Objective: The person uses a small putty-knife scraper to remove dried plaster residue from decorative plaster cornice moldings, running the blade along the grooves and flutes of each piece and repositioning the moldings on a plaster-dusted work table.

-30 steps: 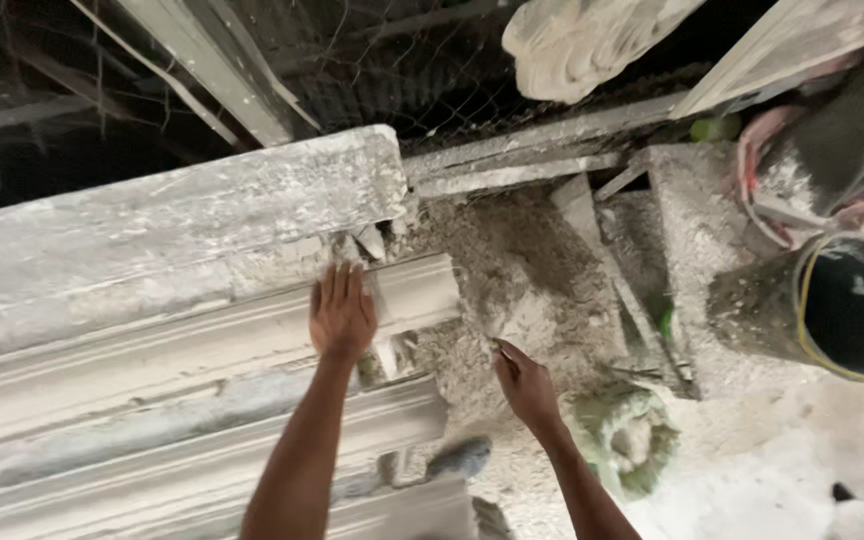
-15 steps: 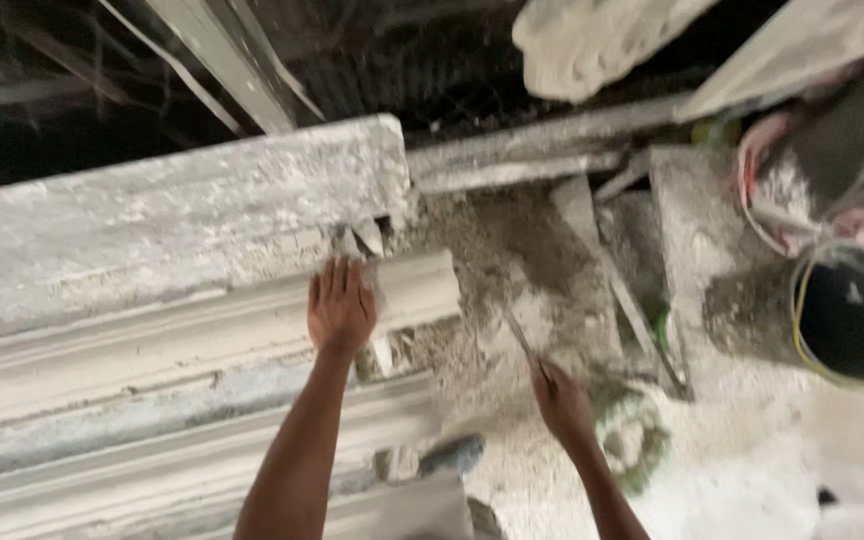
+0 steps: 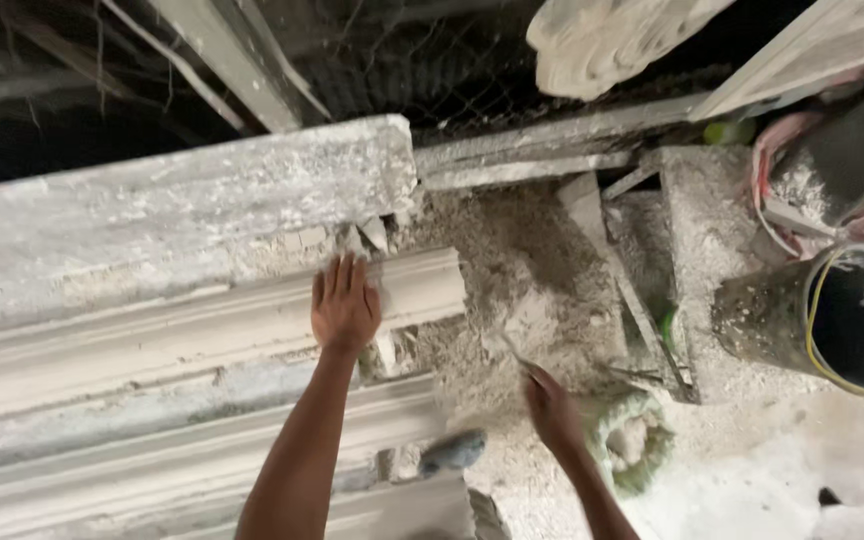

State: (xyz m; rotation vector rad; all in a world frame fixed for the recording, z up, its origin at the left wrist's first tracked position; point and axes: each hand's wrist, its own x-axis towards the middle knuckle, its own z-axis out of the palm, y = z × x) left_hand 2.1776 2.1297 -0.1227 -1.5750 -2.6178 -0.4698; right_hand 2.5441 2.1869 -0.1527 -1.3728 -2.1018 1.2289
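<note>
1. Plaster dust coats nearly everything we see from the head camera: the mouldings, the rubble and the floor share one pale grey-white.
2. We find no printed packages, labels or signs; the nearest thing to a container is a dark round bucket [image 3: 857, 318] at the right edge, lying on its side with a yellow line around its rim and splashes of plaster on its wall.
3. Just beyond the bucket, in the upper right corner, sits a pinkish crumpled sack [image 3: 802, 165] with a grey slab resting in it.
4. Our left hand [image 3: 345, 305] lies palm down, fingers held together and pointing away from us, pressed flat on a long white plaster moulding [image 3: 182, 345].
5. That moulding runs from the left edge to the middle of the view, has stepped ridges along its length and ends in a broken, chipped end just right of the left hand.
6. Above it lies a rough, speckled grey slab [image 3: 182, 215], and below it further ridged mouldings [image 3: 152, 470] lie side by side.
7. Our right hand [image 3: 552, 410] is curled around a thin scraping tool [image 3: 512, 352], whose pale blade points up and left into the heap of crumbled plaster rubble [image 3: 512, 270].
8. A greenish, plaster-caked ring [image 3: 632, 440] lies just right of the right hand.
9. Near the lower middle, a small dark blue-grey lump [image 3: 452, 452] rests on the debris between the two forearms.
</note>
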